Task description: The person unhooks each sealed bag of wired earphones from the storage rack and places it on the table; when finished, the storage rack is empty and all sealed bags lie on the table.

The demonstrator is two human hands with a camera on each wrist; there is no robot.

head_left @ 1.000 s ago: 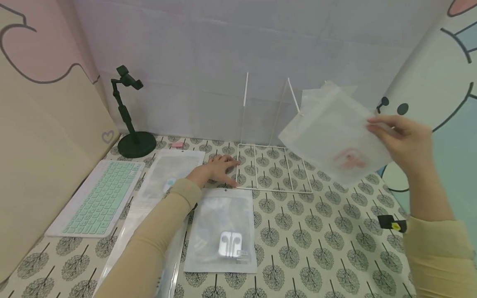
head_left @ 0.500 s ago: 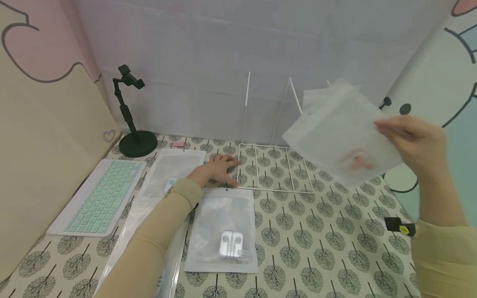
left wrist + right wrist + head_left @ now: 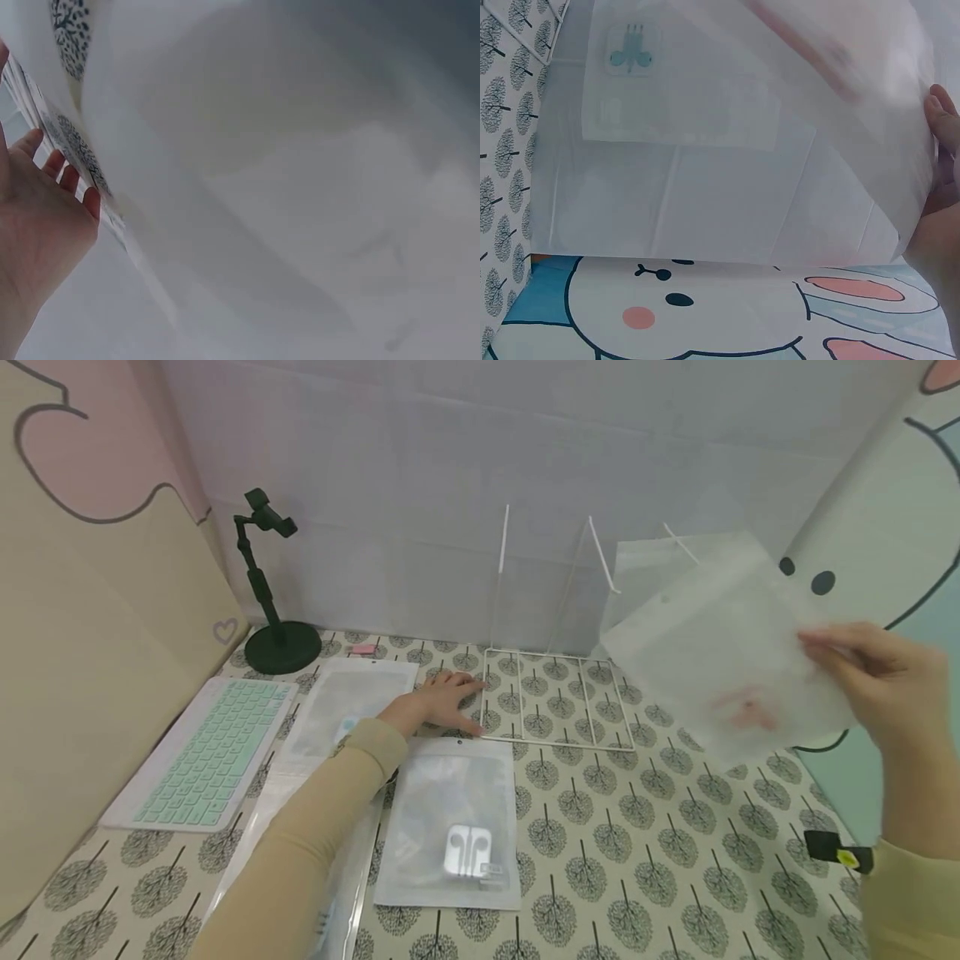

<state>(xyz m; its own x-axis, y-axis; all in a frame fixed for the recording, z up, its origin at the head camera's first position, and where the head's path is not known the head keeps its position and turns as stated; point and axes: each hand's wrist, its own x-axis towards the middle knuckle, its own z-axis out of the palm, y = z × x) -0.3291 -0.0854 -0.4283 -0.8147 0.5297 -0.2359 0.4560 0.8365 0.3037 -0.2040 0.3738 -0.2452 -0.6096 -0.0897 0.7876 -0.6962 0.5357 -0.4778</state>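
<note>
My right hand (image 3: 877, 681) pinches the right edge of a frosted zip bag (image 3: 742, 635), which hangs tilted in the air. Something pinkish (image 3: 746, 710) shows through it, too blurred to name. Behind it, a second frosted bag (image 3: 637, 560) stands at the right part of a white wire rack (image 3: 558, 744); in the right wrist view, teal earphones (image 3: 632, 56) show through a bag there. My left hand (image 3: 442, 702) touches the rack's left side with fingers spread, holding nothing. In the left wrist view, pale sheeting fills most of the picture beside that hand (image 3: 45, 217).
A frosted bag (image 3: 420, 802) with white earphones (image 3: 467, 852) lies before the rack. More bags (image 3: 330, 693) lie under the left forearm. A mint keyboard (image 3: 202, 760), a dark green stand (image 3: 282, 647) and a small pink item (image 3: 362, 649) are on the left.
My right hand has moved to the right and down, bringing the frosted bag away from the rack. My left hand has stayed at the rack's left side.
</note>
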